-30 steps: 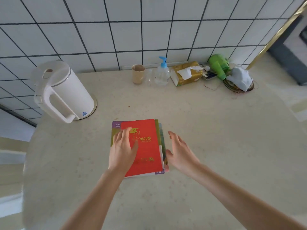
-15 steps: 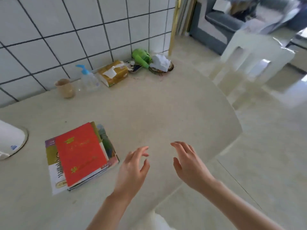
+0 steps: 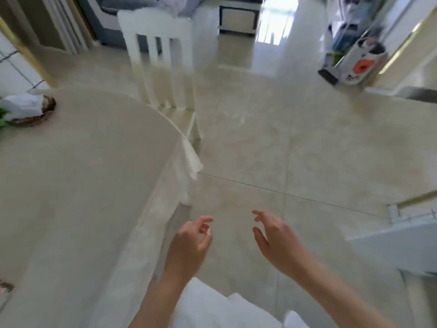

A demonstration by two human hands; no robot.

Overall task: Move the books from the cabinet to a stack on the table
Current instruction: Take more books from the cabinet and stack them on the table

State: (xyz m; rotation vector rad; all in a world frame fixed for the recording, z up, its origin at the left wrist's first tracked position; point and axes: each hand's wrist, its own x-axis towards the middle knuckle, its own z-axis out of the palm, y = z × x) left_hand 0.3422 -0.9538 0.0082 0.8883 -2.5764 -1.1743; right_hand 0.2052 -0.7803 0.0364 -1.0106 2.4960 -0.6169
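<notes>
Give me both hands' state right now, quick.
Left hand: open, fingers loosely curled, holding nothing.
Right hand: open, fingers relaxed, holding nothing.

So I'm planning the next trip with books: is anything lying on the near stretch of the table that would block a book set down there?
Nothing visible does. The near stretch of the table is bare; only a white cloth on a woven mat sits at its far edge. Both hands, left hand and right hand, are empty over the floor.
</notes>
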